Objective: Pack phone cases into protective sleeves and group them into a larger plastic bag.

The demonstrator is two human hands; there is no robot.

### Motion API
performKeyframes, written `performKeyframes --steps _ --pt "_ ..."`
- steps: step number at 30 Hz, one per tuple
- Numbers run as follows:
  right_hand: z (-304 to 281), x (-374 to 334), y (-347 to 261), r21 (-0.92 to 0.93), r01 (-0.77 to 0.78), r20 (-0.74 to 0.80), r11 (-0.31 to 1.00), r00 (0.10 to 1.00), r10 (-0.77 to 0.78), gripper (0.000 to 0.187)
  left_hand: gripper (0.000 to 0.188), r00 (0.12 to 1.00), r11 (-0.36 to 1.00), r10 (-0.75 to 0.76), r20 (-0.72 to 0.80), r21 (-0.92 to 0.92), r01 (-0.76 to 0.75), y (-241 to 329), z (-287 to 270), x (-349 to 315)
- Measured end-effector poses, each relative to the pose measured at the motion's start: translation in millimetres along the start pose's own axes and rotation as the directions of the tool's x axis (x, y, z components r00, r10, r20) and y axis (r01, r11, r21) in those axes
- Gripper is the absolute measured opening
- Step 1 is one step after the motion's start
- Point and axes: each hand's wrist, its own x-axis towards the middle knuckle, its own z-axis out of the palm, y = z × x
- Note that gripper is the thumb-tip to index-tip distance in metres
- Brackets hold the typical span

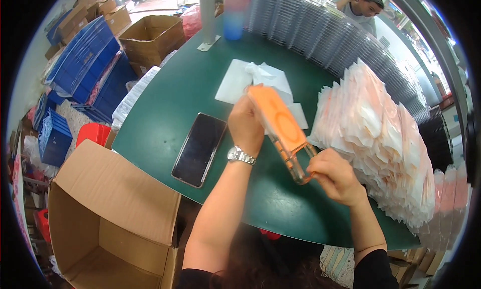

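Orange phone case [283, 119] slants above the table [280, 211], the left grip [246, 119] curled around its upper part, the right grip [335, 176] pinching its lower end. A dark phone [199, 149] lies just left of the left grip.

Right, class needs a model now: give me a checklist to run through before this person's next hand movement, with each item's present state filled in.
1. Left hand gripping the orange phone case: ok, at its upper end.
2. Right hand on the orange phone case: ok, fingers at the lower end.
3. Phone lying flat on the green table: ok, dark side up.
4. Pile of white packets neatly squared: not ok, its edges are uneven.
5. Orange phone case free of fine scratches: cannot tell, too small to make out.
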Motion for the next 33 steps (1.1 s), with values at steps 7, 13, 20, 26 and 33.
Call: performKeyframes --steps 7,13,20,26,33 --pt "0.1 -24.8 9.1 0.016 -0.092 0.095 0.996 0.991 0.09 0.021 0.032 0.972 0.974 -0.226 0.067 0.049 0.223 10.0 -7.7 -2.9" --pt "9.6 -24.6 14.0 -0.131 -0.158 0.017 0.979 0.987 0.162 0.018 0.052 0.983 0.996 -0.086 0.164 0.007 0.086 14.0 -3.9 -5.5" --pt "29.6 -3.1 32.4 0.11 -0.161 -0.121 0.981 0.977 0.174 0.015 0.068 0.966 0.997 0.061 0.25 0.037 -0.072 24.9 -8.3 -9.2" --pt "21.7 -12.0 31.6 0.038 -0.156 -0.194 0.987 0.968 0.16 0.019 0.081 0.915 0.996 -0.092 0.392 0.045 0.081 78.6 -41.6 -17.9" --pt "38.0 -45.9 33.3 -0.17 -0.105 -0.252 0.98 0.966 0.059 0.021 0.092 0.564 0.922 -0.286 0.775 0.062 0.382 121.4 -74.3 -71.1"
